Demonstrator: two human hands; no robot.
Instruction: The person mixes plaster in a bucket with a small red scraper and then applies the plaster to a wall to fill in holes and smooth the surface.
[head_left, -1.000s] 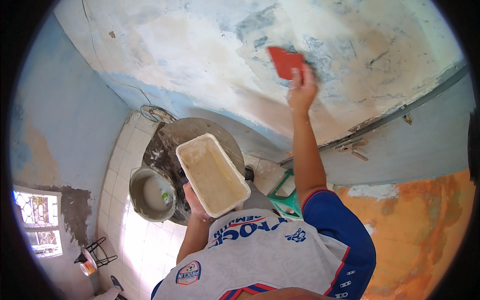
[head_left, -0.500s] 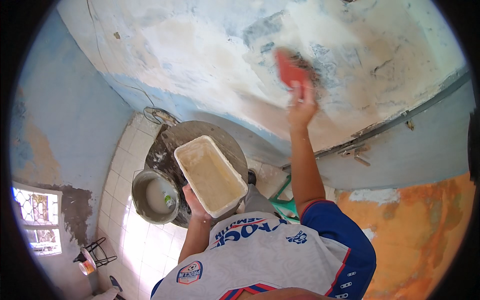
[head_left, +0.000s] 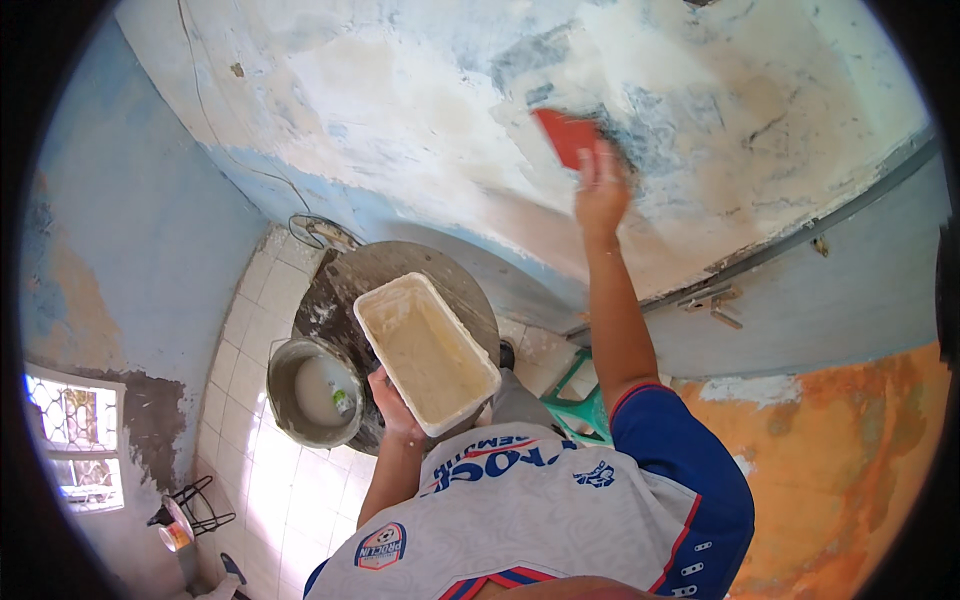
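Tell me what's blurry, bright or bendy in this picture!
In the head view, the right hand and red scraper look a little smeared; in the head view, light washes out part of the tiled floor; in that same head view, a soft shadow falls on the wall, and the room curves toward the round black edge.

Room under renovation, probably in a house; can't confirm building type. Evidence: main wall [head_left: 420,90] patchy with pale coating and bluish paint, orange wall [head_left: 850,480] blotchy, tiled floor [head_left: 238,405], grilled window [head_left: 78,455], grey-blue door [head_left: 850,265] with lever handle [head_left: 726,320]. Also a grimy bucket [head_left: 283,422] and smeared round bench [head_left: 468,285].
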